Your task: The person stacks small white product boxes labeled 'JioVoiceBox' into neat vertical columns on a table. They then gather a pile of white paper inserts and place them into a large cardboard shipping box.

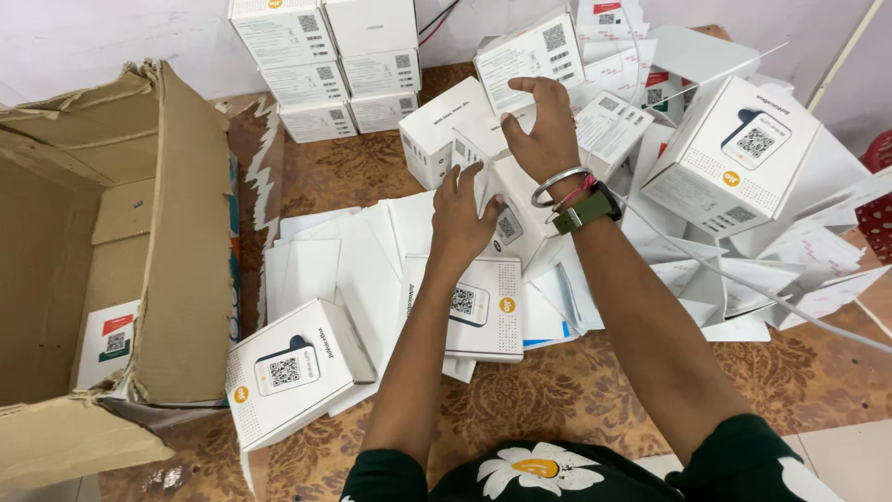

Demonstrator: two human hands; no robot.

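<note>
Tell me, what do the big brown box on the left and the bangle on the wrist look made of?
The brown box looks like raw corrugated cardboard: matte, with torn, frayed edges. The bangle on the right hand looks like polished metal, silvery with a bright shine, though shiny plastic can't be ruled out.

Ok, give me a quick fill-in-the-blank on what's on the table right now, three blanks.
1. Both hands, the left hand and the right hand, rest on a small ____ box.
2. The big open cardboard carton stands on the ____ side of the view.
3. The right wrist wears a metal bangle and a ____ watch strap.

Missing words: white; left; green
</note>
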